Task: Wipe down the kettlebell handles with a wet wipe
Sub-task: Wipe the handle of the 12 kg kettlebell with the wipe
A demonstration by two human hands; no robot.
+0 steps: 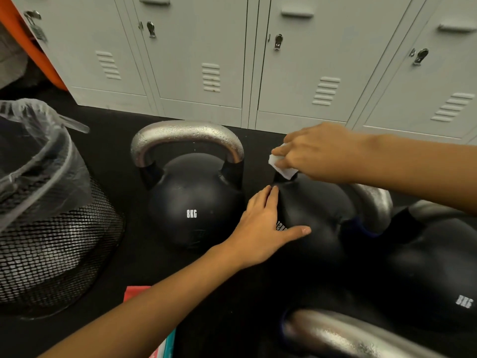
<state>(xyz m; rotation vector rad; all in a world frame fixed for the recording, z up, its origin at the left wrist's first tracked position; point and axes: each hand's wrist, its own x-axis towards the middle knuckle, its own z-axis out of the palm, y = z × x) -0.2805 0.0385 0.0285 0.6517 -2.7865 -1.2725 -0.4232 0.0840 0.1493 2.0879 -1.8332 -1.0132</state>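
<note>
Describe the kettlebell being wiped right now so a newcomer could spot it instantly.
Start at the grey lockers and drop to the black floor in front of them. Of the black kettlebells there, it is the middle kettlebell, right of the upright one marked 8KG. Only it has the left hand braced on it and the right hand pressing a white wipe on its handle.
</note>
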